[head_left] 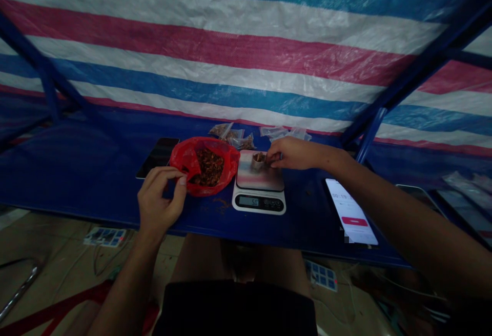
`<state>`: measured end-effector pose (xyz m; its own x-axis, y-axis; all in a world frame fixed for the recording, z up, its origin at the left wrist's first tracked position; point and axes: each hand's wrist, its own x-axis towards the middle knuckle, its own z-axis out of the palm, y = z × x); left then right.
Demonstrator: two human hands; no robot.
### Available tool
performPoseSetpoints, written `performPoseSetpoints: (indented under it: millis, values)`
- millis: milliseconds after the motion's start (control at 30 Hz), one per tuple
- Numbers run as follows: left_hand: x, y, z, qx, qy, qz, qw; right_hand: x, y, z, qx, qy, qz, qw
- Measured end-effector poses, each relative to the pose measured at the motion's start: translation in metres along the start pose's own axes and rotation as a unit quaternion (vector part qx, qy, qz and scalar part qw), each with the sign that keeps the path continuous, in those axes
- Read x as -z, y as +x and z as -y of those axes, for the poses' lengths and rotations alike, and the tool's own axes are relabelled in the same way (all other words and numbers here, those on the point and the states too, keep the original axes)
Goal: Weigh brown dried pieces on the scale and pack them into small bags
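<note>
My left hand (161,195) pinches the near left rim of a red plastic bag (230,164). The bag stands open, and brown dried bits (210,166) fill its bottom. To its right is a white kitchen scale (259,197) with a lit display that seems to read 5.0. On the scale's plate stands a small round cup (258,164) with brown bits heaped in it. My right hand (288,153) reaches in from the right, its curled fingertips closed at the cup's right side.
Small filled zip bags (230,135) lie behind the scale, with flat clear bags (284,133) beside them. A dark tablet (159,156) is at left. A lit phone (351,213) shows a timer at right. Blue frame bars (400,84) slant before a striped tarp (215,43).
</note>
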<state>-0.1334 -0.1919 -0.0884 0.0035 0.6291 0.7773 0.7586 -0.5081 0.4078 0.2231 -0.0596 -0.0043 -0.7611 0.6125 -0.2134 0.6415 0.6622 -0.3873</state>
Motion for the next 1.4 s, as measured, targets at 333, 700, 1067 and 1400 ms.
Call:
performPoseSetpoints:
  millis: [333, 700, 1067, 1400]
  values:
    - [0.0, 0.0, 0.001, 0.001, -0.001, 0.002, 1.0, 0.002, -0.001, 0.006, -0.023, 0.003, 0.013, 1.0]
    - [0.001, 0.0, 0.0, 0.01, -0.006, 0.004, 1.0, 0.01, -0.005, 0.021, -0.057, -0.014, 0.006, 0.998]
    - [0.001, 0.0, -0.001, 0.014, -0.009, 0.003, 1.0, 0.02, -0.006, 0.01, -0.044, -0.02, -0.03, 0.998]
    - [0.001, 0.0, 0.001, 0.013, -0.003, 0.002, 1.0, 0.034, 0.013, 0.039, 0.031, -0.005, -0.048, 0.998]
